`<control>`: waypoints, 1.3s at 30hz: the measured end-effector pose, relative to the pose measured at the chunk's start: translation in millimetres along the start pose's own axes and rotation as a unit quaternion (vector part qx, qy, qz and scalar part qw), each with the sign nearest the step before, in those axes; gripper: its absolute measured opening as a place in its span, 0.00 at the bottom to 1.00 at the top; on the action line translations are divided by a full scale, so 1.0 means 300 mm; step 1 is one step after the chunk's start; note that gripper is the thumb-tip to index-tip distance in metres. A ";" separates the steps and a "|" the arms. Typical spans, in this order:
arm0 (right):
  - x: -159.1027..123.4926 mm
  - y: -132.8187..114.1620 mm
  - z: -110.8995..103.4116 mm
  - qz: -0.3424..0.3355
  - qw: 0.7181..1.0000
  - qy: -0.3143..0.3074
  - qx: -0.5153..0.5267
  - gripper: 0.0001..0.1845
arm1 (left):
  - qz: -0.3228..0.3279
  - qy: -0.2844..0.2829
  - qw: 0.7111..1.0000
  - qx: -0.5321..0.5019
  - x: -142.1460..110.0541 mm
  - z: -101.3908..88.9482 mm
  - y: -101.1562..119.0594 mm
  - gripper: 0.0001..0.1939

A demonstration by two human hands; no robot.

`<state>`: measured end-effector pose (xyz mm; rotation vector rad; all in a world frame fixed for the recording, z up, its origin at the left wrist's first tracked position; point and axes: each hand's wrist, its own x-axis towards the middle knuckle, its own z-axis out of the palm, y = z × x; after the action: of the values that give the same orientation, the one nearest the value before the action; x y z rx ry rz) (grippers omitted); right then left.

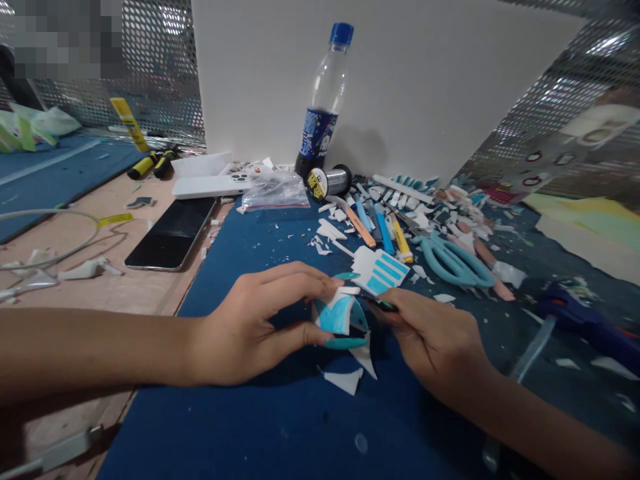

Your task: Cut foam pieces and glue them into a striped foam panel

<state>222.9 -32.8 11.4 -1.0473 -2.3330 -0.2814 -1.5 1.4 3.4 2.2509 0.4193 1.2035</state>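
My left hand pinches a small light-blue and white piece of foam board between thumb and fingers, with long teal shapes at the fingertips. My right hand is closed around a thin dark tool, mostly hidden by the fingers; its narrow tip points at the piece. Just behind both hands lies a white card with blue stripes. Below the held piece, a white scrap rests on the blue mat.
Behind the hands stand a cola bottle and a wire spool. Utility knives, blue-handled scissors and many white scraps lie right of them. A glue gun is at far right, a phone at left.
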 end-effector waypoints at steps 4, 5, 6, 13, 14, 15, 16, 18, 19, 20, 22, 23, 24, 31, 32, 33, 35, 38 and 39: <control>0.003 -0.001 0.005 -0.002 1.000 0.001 0.004 0.13 | 0.000 -0.003 1.000 0.009 0.001 0.002 -0.002 0.11; 0.003 -0.002 0.005 -0.004 1.000 0.002 0.005 0.13 | 0.002 -0.002 1.000 0.009 0.001 0.003 -0.002 0.11; 0.003 -0.003 0.005 -0.004 1.000 0.003 0.005 0.13 | 0.004 -0.001 1.000 0.010 0.001 0.003 -0.003 0.11; 0.001 -0.006 0.003 -0.005 1.000 -0.003 0.005 0.14 | 0.009 -0.009 1.000 0.024 -0.004 0.005 -0.006 0.12; 0.001 -0.004 0.004 -0.006 1.000 -0.004 0.003 0.14 | 0.010 -0.011 1.000 0.025 -0.005 0.005 -0.006 0.12; 0.001 -0.003 0.006 -0.007 1.000 -0.005 -0.001 0.15 | 0.011 -0.014 1.000 0.026 -0.006 0.005 -0.005 0.12; 0.000 -0.003 0.007 -0.007 1.000 -0.007 -0.004 0.15 | 0.011 -0.018 0.999 0.028 -0.007 0.004 -0.005 0.12; -0.001 -0.002 0.008 -0.005 1.000 -0.009 -0.009 0.16 | 0.008 -0.025 0.999 0.029 -0.006 0.003 -0.005 0.12; -0.001 -0.002 0.008 -0.004 1.000 -0.010 -0.011 0.15 | 0.002 -0.029 0.999 0.028 -0.005 0.002 -0.004 0.11; -0.002 -0.001 0.008 -0.003 1.000 -0.008 -0.012 0.15 | -0.006 -0.035 0.999 0.026 -0.003 0.001 -0.004 0.11; -0.002 -0.001 0.004 -0.008 1.000 0.005 -0.016 0.13 | -0.042 -0.046 0.998 0.021 0.002 0.001 -0.003 0.13; -0.002 -0.002 0.002 -0.011 1.000 0.011 -0.021 0.12 | -0.067 -0.048 0.997 0.013 0.005 0.001 -0.003 0.17; -0.001 -0.002 -0.001 -0.014 0.999 0.014 -0.026 0.12 | -0.096 -0.046 0.994 0.002 0.008 0.002 -0.004 0.23; 0.011 0.001 -0.013 -0.006 1.000 -0.016 -0.004 0.11 | -0.191 -0.033 0.979 -0.069 0.028 0.004 -0.006 0.28; 0.012 0.002 -0.012 -0.005 1.000 -0.019 0.006 0.11 | -0.185 -0.036 0.979 -0.072 0.029 0.003 -0.005 0.26; 0.012 0.003 -0.011 -0.005 1.000 -0.022 0.015 0.11 | -0.178 -0.036 0.981 -0.071 0.029 0.001 -0.005 0.25; 0.010 0.004 -0.009 -0.005 0.999 -0.027 0.023 0.11 | -0.168 -0.035 0.983 -0.064 0.027 -0.002 -0.006 0.24; 0.008 0.005 -0.003 -0.008 0.999 -0.032 0.028 0.10 | -0.158 -0.032 0.986 -0.041 0.020 -0.007 -0.012 0.25; 0.008 0.005 -0.002 -0.009 0.999 -0.033 0.029 0.10 | -0.154 -0.030 0.987 -0.033 0.018 -0.008 -0.013 0.26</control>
<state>222.9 -30.5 13.1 -1.0231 -2.3954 -0.1858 -0.6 8.1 5.6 2.0666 0.6669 0.9733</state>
